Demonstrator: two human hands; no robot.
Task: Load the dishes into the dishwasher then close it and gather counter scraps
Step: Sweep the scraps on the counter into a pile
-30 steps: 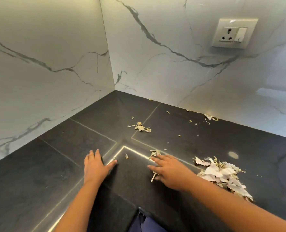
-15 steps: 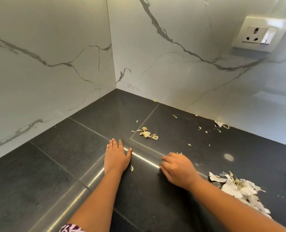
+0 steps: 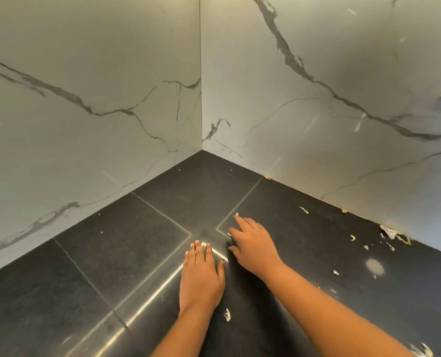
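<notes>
Under the right hand (image 3: 252,243) fingers lie scraps (image 3: 230,235) on the counter (image 3: 126,243)

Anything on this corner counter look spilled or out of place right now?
Yes. Pale peel scraps litter the dark counter along the right wall, with one flake beside the left hand and bits under the right hand. A dull smudge marks the counter too.

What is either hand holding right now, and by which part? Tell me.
Nothing is clearly held. The left hand lies flat on the dark counter. The right hand reaches over small scraps with spread fingers; whether it pinches one cannot be told.
</notes>
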